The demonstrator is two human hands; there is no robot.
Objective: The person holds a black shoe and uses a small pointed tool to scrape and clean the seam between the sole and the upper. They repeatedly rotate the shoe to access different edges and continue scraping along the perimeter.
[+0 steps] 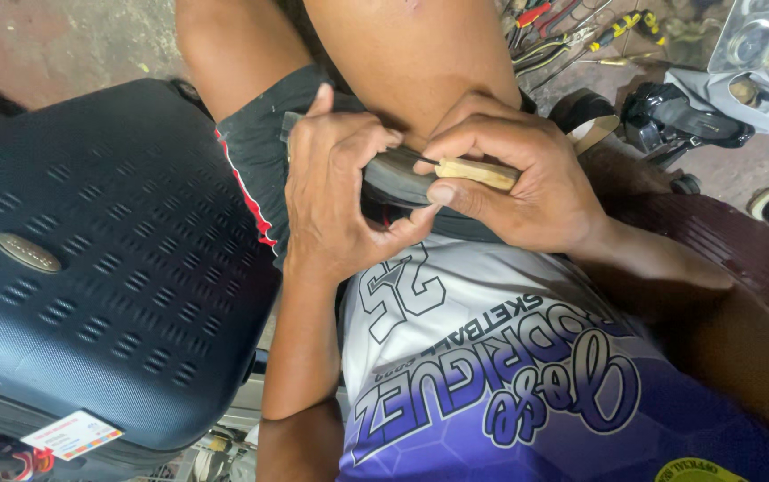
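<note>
Head view looks straight down into the lap of a seated person, where both hands meet over a dark rubber piece [395,177], curved like a strip of tyre or sole, resting against the knee. The left hand [335,192] is closed round the piece from the left, thumb stretched along its lower edge to steady it. The right hand [518,178] pinches a small tool with a pale wooden handle [478,173], its thin dark tip touching the rubber's top face. I'd judge this to be the cutting or scraping step, just at the start of a stroke; the next move seems to call for a firm left-hand hold and a short, controlled draw of the tip, kept away from the thumb. A dark suitcase [90,259] stands at the left; pliers and screwdrivers [572,31] lie on the floor beyond.
</note>
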